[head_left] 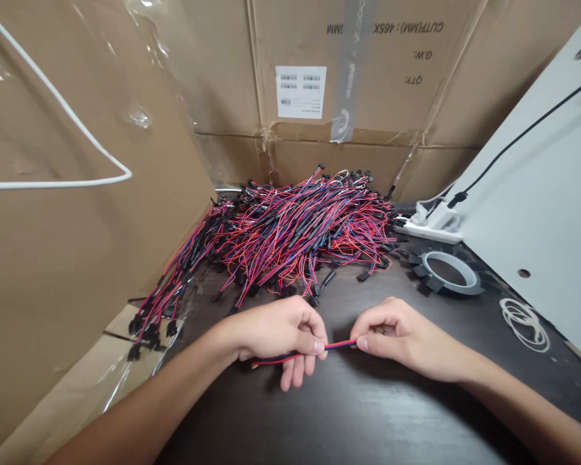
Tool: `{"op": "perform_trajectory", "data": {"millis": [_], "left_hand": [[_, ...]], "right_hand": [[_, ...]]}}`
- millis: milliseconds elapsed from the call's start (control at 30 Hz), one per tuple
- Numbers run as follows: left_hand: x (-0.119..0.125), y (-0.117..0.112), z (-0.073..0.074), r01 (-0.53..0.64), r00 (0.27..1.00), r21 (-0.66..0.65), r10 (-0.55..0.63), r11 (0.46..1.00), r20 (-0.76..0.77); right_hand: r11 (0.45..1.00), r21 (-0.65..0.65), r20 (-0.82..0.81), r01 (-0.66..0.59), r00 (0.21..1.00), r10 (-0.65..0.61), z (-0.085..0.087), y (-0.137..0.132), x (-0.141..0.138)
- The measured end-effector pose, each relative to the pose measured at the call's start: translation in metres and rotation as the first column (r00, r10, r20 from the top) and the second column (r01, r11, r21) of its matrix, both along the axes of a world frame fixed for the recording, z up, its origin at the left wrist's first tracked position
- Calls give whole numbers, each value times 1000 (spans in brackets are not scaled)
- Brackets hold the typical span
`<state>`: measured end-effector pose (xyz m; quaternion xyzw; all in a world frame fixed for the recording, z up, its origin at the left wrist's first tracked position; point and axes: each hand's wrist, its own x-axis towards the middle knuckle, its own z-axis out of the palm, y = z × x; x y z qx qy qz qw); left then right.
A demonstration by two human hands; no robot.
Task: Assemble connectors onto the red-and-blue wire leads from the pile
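Observation:
Between my two hands runs a short red and dark-blue wire pair, held just above the dark tabletop. My left hand pinches it between thumb and forefinger, with the other fingers spread loosely below. The wire's free end sticks out to the left under that palm and shows a small yellowish tip. Thumb and forefinger of my right hand grip the wire at its right side; whatever lies inside those curled fingers is hidden. Behind the hands lies a big heap of red and blue wires with black connectors.
A roll of grey tape with dark strips stuck around it lies at right, near a coiled pale cord. Behind it sits a white power strip. Cardboard stands at left and back, a white panel at right.

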<state>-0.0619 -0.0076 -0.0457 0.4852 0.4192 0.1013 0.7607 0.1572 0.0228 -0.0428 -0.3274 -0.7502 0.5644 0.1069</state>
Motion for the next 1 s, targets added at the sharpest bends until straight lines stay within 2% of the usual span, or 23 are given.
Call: {"op": "perform_trajectory", "data": {"millis": [133,367,533,633,767,900,1000], "left_hand": [[-1,-2,-2,49,996,-62,-45,997,72],[1,-6,3,168,982,-88,-159,982,107],[5,-7,0,72,993,-40,-68,997,95],[7,-7,-1,0,999,-8,0,1000,36],[11,-7,6,16,993,72,-8,997,-114],[11,-7,15,75,976,224,-25,972,-218],[9,-6,17,58,970,293,15,954,-241]], "right_hand": [[999,50,-5,3,1000,-3,-3,-1,-1],[995,95,-22,4,1000,-1,-3,2,2],[992,125,10,4,1000,-5,-2,2,2],[994,112,23,2,1000,-5,-2,2,1],[991,129,46,-22,999,16,-2,2,3],[962,256,51,-92,995,81,1,6,8],[883,436,78,-173,985,154,3,11,12]]}}
